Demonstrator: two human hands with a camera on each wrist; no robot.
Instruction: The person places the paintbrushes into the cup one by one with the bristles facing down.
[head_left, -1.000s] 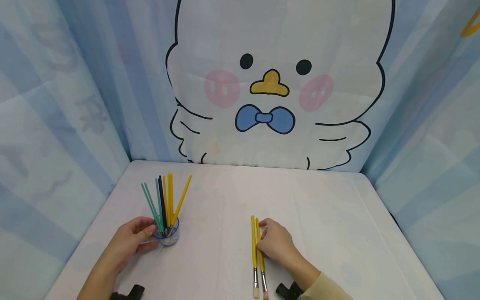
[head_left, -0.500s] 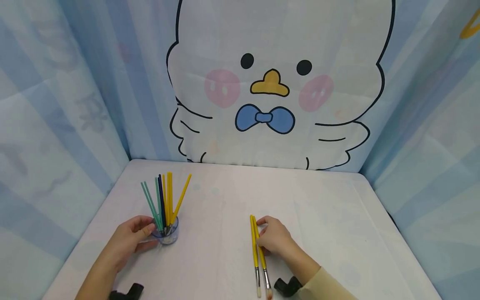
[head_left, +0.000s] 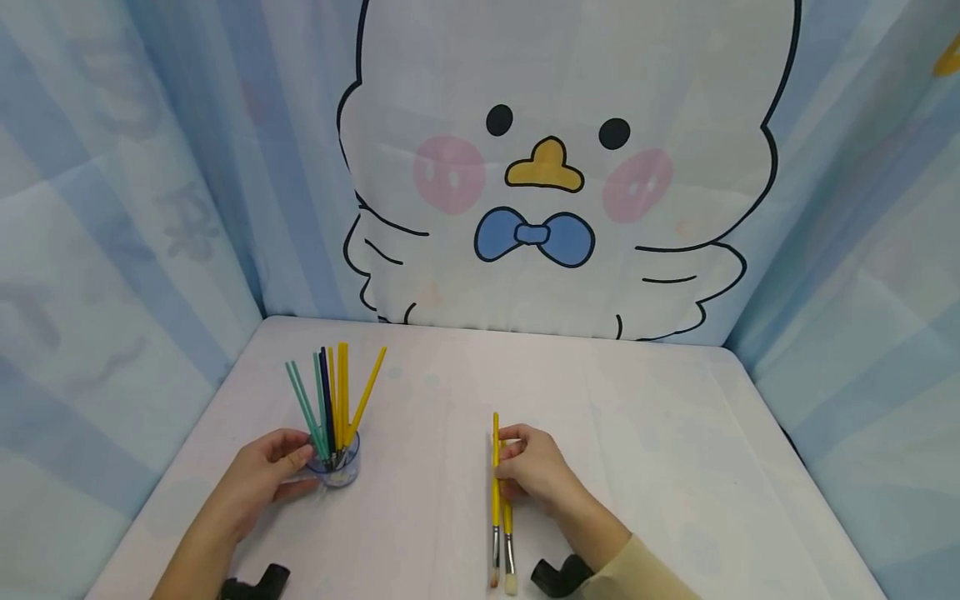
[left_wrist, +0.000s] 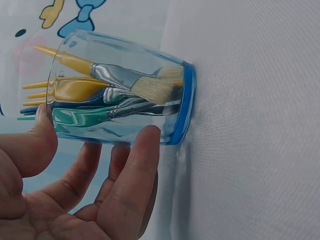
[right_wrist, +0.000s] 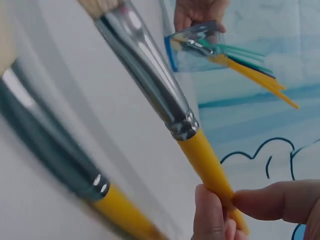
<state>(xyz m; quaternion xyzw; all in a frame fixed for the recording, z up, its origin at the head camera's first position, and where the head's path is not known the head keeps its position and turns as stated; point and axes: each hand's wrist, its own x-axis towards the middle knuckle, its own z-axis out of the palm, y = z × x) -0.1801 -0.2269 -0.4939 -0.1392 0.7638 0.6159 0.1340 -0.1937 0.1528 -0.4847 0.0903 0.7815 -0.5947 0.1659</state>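
My left hand (head_left: 264, 477) holds the near left side of a clear, blue-based cup (head_left: 345, 472) standing on the table. Its thumb touches the rim, and the fingers curve along the wall. Several paintbrushes (head_left: 342, 392) with yellow, green and dark blue handles stand bristles-down in the cup. Towards the middle of the table, my right hand (head_left: 537, 467) pinches the yellow handle of one paintbrush (head_left: 496, 504) between thumb and fingers, bristles towards me. Close to its right lies a second yellow paintbrush (head_left: 508, 533), its upper handle partly hidden by the hand.
A white cloth covers the table (head_left: 645, 400). Blue and white curtains enclose it at the back and both sides, with a cartoon bird (head_left: 547, 242) printed on the back one. Black camera mounts (head_left: 562, 575) show near both wrists.
My right hand has moved slightly left and away from me. The pinched paintbrush now stands apart at the left of the other, its handle end farther forward. The left hand and cup stay put.
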